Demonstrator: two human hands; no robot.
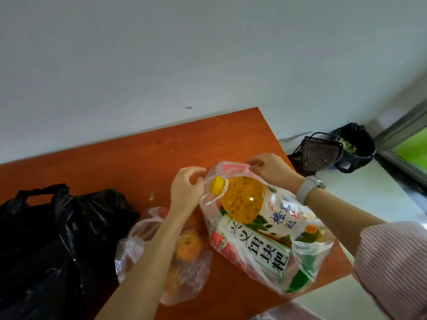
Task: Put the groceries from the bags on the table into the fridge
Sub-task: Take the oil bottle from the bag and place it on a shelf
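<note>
While both hands [188, 188] [269, 167] pinch its handles, the clear bag [307, 252] shows an orange-juice bottle [245, 199]

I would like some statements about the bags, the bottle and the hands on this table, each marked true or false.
1. Both hands hold the handles of the clear bag. True: the left hand and the right hand each pinch one.
2. The juice bottle has a red cap. False: its cap is yellow.
3. The black bag lies left of the small bag with oranges. True.
4. The juice bottle stands on the bare table. False: it lies inside the clear bag.
5. A watch is on the left wrist. False: it is on the right wrist.
</note>
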